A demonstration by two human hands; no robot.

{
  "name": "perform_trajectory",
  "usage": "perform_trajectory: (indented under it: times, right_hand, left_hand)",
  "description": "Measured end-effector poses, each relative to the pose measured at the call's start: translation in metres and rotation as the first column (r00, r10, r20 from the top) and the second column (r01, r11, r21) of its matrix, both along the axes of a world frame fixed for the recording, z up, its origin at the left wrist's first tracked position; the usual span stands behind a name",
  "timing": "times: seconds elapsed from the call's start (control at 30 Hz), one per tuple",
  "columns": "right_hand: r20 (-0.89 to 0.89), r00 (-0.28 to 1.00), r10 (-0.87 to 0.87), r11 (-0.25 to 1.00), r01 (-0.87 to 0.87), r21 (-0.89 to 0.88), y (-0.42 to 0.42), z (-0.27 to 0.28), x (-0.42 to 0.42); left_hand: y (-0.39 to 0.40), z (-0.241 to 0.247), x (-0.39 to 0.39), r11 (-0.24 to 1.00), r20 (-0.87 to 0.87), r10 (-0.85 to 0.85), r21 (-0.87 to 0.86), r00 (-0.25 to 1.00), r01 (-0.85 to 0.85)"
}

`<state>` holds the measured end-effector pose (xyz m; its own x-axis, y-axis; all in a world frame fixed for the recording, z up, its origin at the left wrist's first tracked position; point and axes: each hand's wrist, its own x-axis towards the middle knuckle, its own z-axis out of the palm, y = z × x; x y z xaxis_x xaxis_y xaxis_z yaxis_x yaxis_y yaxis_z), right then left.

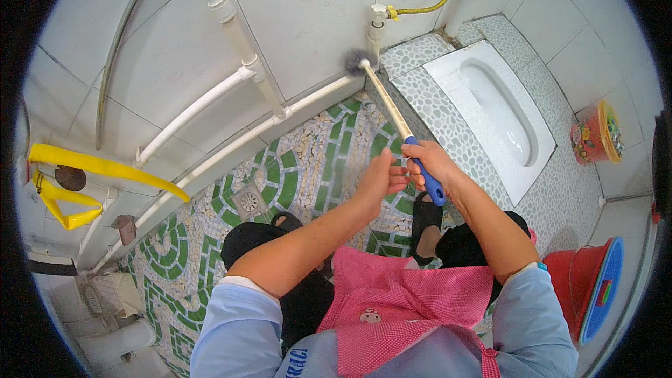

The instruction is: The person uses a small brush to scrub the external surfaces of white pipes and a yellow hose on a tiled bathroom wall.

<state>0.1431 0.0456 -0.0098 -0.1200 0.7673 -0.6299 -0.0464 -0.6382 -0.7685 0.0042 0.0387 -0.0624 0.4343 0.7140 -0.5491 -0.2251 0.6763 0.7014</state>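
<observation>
My right hand (433, 165) is closed around the blue grip of a long-handled toilet brush (388, 100). The brush's pale shaft runs up and away to a round, dark bristle head (360, 63), which looks blurred. That head is close to the tiled wall, beside the white pipe below a valve (378, 16); whether it touches either cannot be told. My left hand (379, 178) is just left of the grip, fingers apart, holding nothing. Right of the brush, a white squat toilet pan (499, 115) is set in a raised pebble-patterned platform (443, 110).
White pipes (262, 127) run along the left wall. A floor drain (250, 201) lies in the green-patterned floor. At the right are a flowered waste bin (588, 139) and a red bucket (569, 278). A yellow hose (436, 6) joins the valve. Yellow strips (105, 163) hang at the left.
</observation>
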Motion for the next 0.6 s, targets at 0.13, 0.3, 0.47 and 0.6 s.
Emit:
perform_trajectory:
  times: [0.13,0.3,0.47,0.6]
  right_hand:
    - [0.196,0.980,0.038,0.992,-0.061,0.114,0.001,-0.002,-0.005]
    - [0.258,0.956,0.138,0.988,-0.152,0.035,0.003,-0.026,-0.001]
    - [0.249,0.933,0.260,0.964,-0.264,-0.021,0.001,-0.032,-0.012]
    - [0.265,0.945,0.192,0.978,-0.207,0.032,0.006,-0.025,-0.010]
  left_hand:
    - [-0.001,0.007,0.000,1.000,0.028,-0.013,0.023,1.000,0.012]
    - [0.000,-0.001,-0.001,0.998,-0.029,-0.061,0.022,0.998,0.061]
    - [-0.003,-0.013,-0.006,0.992,-0.049,-0.117,0.038,0.992,0.119]
    - [-0.002,-0.002,-0.003,0.998,-0.033,-0.005,0.057,0.999,0.007]
